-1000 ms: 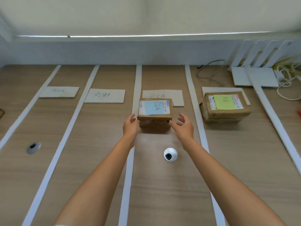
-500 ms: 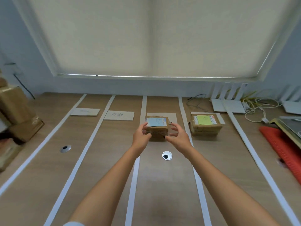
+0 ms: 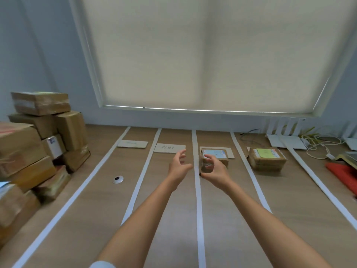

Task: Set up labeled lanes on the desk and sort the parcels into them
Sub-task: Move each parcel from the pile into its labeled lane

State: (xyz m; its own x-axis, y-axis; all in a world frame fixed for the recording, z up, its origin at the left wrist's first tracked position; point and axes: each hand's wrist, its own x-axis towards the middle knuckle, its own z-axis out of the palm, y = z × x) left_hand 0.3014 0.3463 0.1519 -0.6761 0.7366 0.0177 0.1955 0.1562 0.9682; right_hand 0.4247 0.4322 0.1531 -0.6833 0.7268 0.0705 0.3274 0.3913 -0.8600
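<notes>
Blur hides our right hand (image 3: 213, 171) against the blue-labelled parcel (image 3: 216, 154), grip unclear; our left hand (image 3: 178, 166) hovers spread, empty, just left.

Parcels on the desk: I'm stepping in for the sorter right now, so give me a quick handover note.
Left hand: open, empty, above the desk.
Right hand: open, fingers in front of the blue-noted parcel; contact cannot be told.
That parcel sits on the third lane's label card.
Green-noted parcel stack is in the fourth lane.
Done: tape lanes laid, label cards placed.
Left: unsorted parcel pile at the desk's left; first two lanes hold no parcels.
</notes>
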